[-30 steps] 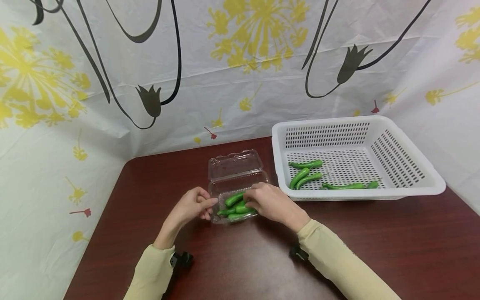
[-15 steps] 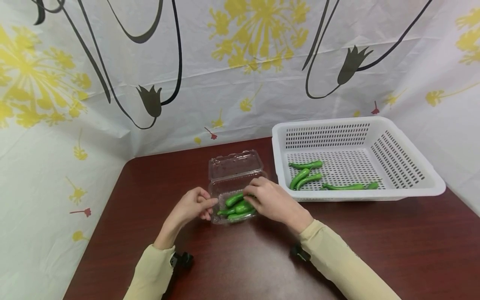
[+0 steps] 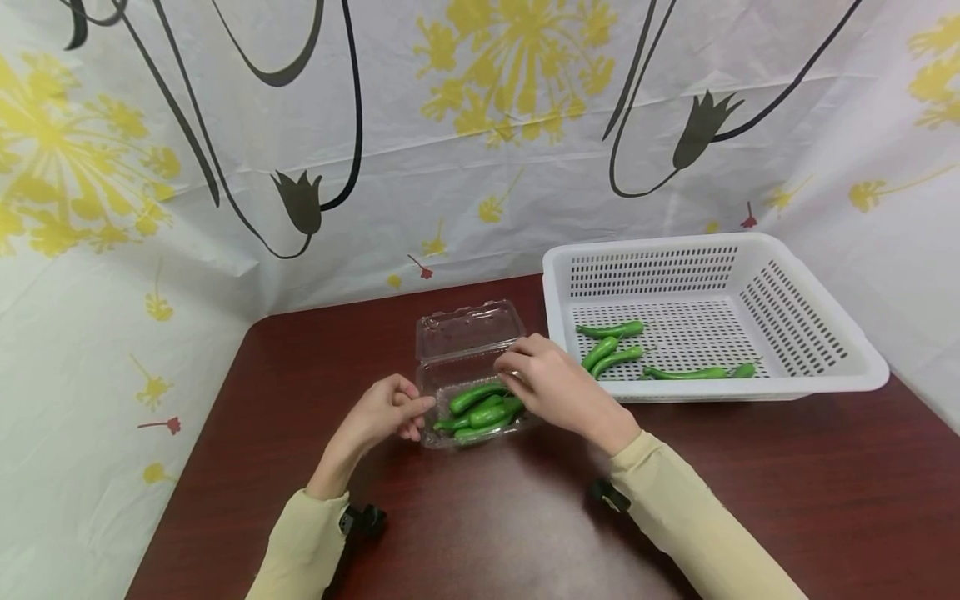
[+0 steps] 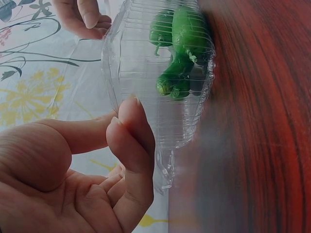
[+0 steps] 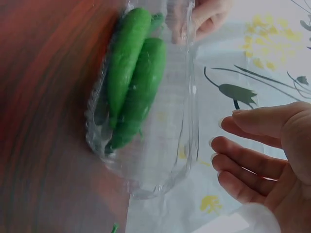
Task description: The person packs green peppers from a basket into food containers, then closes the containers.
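A clear plastic clamshell container (image 3: 471, 332) lies with its lid folded back on the table, and several green chili peppers (image 3: 491, 412) lie inside it. My left hand (image 3: 382, 412) pinches its left rim between thumb and fingers; the left wrist view shows the fingertips on the clear wall (image 4: 167, 119). Just above the container's right end is my right hand (image 3: 558, 387), its fingers loosely bent. In the right wrist view those fingers (image 5: 248, 165) hold nothing and stay apart from the container, where two long peppers (image 5: 129, 60) lie side by side.
A white perforated basket (image 3: 720, 385) stands at the right, close to the right hand, with several green peppers (image 3: 686, 373) on its floor. Behind the dark red-brown table (image 3: 330, 358) hangs a white patterned cloth (image 3: 390, 217).
My right hand has let go of a pepper in the container and risen slightly to the right, uncovering the peppers' right ends. The left hand has stayed in place.
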The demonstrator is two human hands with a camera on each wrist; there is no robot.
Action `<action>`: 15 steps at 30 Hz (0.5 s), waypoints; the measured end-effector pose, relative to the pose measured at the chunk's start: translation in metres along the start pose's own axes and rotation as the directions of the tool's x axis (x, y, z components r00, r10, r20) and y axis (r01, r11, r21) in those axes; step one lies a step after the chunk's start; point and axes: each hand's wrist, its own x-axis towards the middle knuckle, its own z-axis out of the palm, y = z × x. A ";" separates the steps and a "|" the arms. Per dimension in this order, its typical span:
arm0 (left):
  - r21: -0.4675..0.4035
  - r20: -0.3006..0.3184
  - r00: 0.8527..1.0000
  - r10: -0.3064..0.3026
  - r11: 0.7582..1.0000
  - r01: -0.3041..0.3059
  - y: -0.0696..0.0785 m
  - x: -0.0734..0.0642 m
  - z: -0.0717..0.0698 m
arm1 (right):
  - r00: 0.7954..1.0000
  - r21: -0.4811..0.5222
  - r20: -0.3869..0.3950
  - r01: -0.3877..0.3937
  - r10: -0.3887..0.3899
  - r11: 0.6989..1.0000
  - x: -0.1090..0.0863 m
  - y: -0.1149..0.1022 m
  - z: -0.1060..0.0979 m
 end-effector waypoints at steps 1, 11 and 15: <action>0.000 0.000 1.000 0.000 1.000 0.000 0.000 0.000 0.000 | 1.000 0.001 -0.009 0.002 -0.002 1.000 0.000 0.001 -0.001; -0.001 -0.002 1.000 -0.001 1.000 0.001 0.000 0.000 0.000 | 0.998 0.001 -0.030 -0.053 0.053 0.999 0.000 0.010 -0.008; -0.003 -0.002 1.000 -0.005 1.000 0.005 0.000 0.000 0.000 | 0.996 0.006 -0.038 -0.082 0.082 0.997 -0.001 0.014 -0.011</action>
